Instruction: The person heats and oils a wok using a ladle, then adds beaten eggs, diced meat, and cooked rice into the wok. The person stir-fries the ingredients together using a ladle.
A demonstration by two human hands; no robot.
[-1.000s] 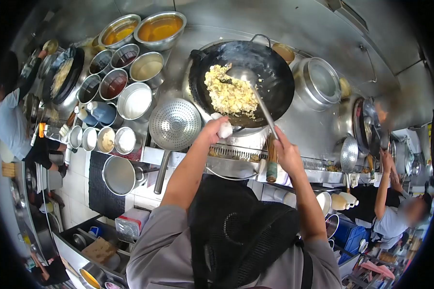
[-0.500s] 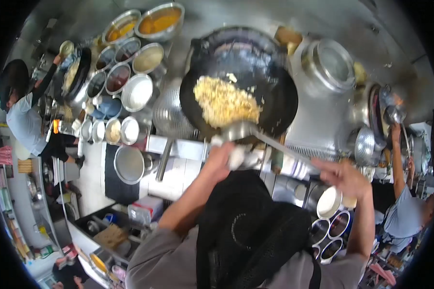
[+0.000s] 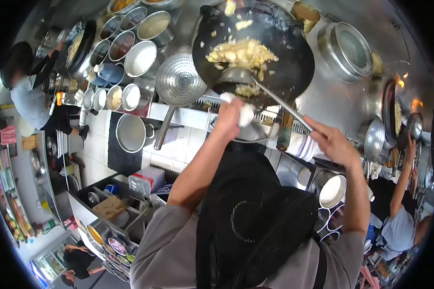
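Note:
My left hand (image 3: 228,118) is closed around a white cloth (image 3: 246,114) at the near rim of a large black wok (image 3: 294,72); the part of the wok under the cloth is hidden. In my right hand (image 3: 333,144) is the long handle of a ladle (image 3: 279,100), its bowl down inside the wok. Yellowish fried rice (image 3: 241,54) lies in the wok above the ladle bowl, with a smaller clump below it. Loose bits are in the air near the far rim.
A perforated strainer (image 3: 180,79) lies left of the wok. Several metal containers, including one of white powder (image 3: 141,59), stand farther left. Stacked metal pots (image 3: 347,50) are at the right. One person (image 3: 31,96) works at the left, another (image 3: 400,216) at the right near flames (image 3: 416,103).
The fried rice has shifted toward the far side of the wok and broken up, with pieces thrown upward. My right hand has moved slightly down with the ladle; the view has shifted.

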